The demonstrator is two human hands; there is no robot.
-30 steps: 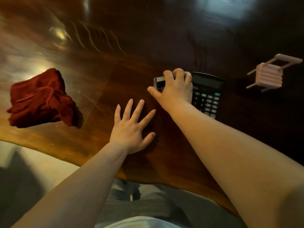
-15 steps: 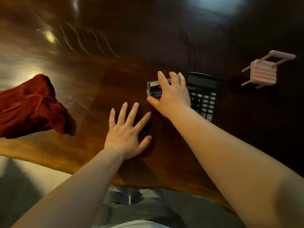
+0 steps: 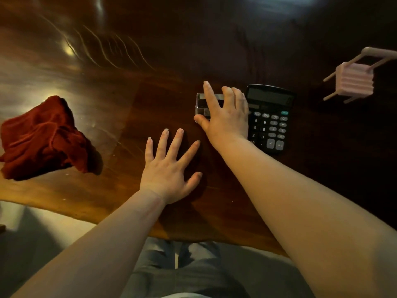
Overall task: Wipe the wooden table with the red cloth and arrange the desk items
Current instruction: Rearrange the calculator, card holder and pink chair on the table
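Observation:
A crumpled red cloth [image 3: 43, 138] lies at the left on the dark glossy wooden table [image 3: 129, 82]. My left hand [image 3: 169, 168] rests flat on the wood near the front edge, fingers spread, holding nothing. My right hand [image 3: 227, 117] lies over a small clear and grey box [image 3: 200, 104]. Its fingers are stretched out and apart, and the thumb touches the box's near corner. The box sits right beside a black calculator [image 3: 270, 117], whose left edge is hidden by my hand.
A small pink toy chair [image 3: 354, 79] lies tipped on the table at the far right. The table's curved front edge runs just above my lap. Pale floor shows at the lower left.
My right hand's fingers have uncurled from the small box and now stretch out over it. The view has shifted slightly. My left hand stays flat on the table.

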